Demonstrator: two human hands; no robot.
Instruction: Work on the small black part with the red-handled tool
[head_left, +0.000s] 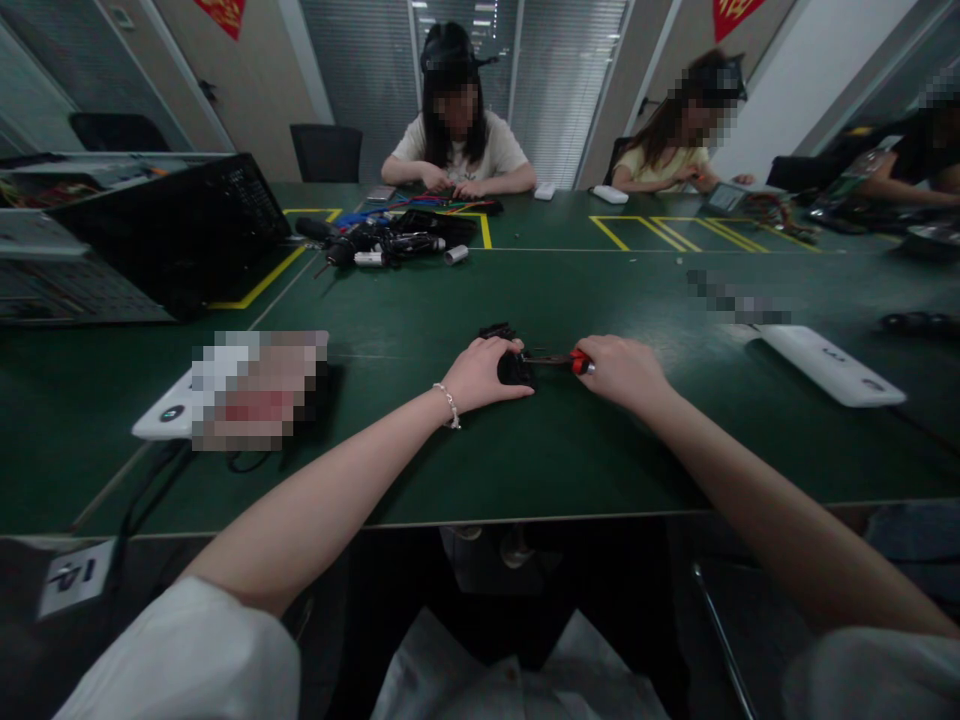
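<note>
Nearest the camera, a white shirt [517,690] is seen along the lower edge, and beyond it a green worktop [540,470] is spread. Close to the middle, a small black part [516,372] is rested on the worktop and is partly covered by the left grip [478,378], whose fingers and thumb are curved about it; it appears to be grasped and pinned down rather than lifted. A red-handled tool [579,362] is clasped in the right grip [628,368], with its thin shaft [551,359] pointed leftward at the part. Whether the tip is touching, or is seated in anything, cannot be told, as it is lost among the fingers and dark surfaces.

By the look of it, the part is being steadied while the tool is being applied from the side. For the next move, a firm hold by the left grip seems to be called for, with the shaft kept in line, so that a slip toward the fingers is avoided.

Well apart on the right, a white block [829,365] is laid; across the worktop, a dark heap of tools and cables [397,238] is piled.
</note>
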